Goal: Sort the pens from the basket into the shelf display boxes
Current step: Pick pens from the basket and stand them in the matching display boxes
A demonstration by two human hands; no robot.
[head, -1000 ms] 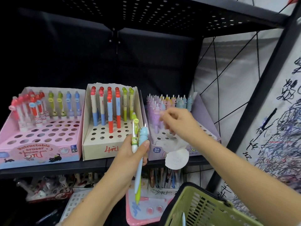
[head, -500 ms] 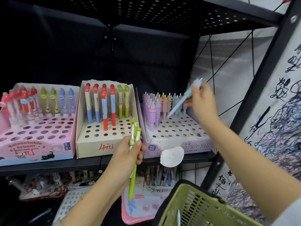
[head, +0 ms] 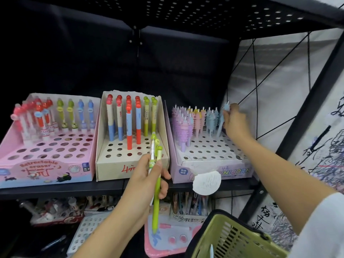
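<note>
Shelf: a black metal shelf under a perforated top panel carries three cardboard display boxes side by side, each with a punched grid of round holes
Landmark: the cream box stands in the middle, holding red, blue and green pens upright in its back rows
Left of the cream box: a pink eraser box, touching it, with red, green and blue pieces along the back
Right of the cream box: a lilac unicorn box with ridged purple, pink, yellow and blue pens; a round white tag hangs before its front edge
Right hand: arm stretched to the unicorn box's far right corner, fingertips pinching the head of a pale blue pen that leans at the end of the back row
Left hand: raised in front of the cream box and hiding part of its front, fingers and thumb curled round two green pens, tips down
Below right of the cream box: a green slatted plastic basket; a lower shelf of stationery shows blurred
</note>
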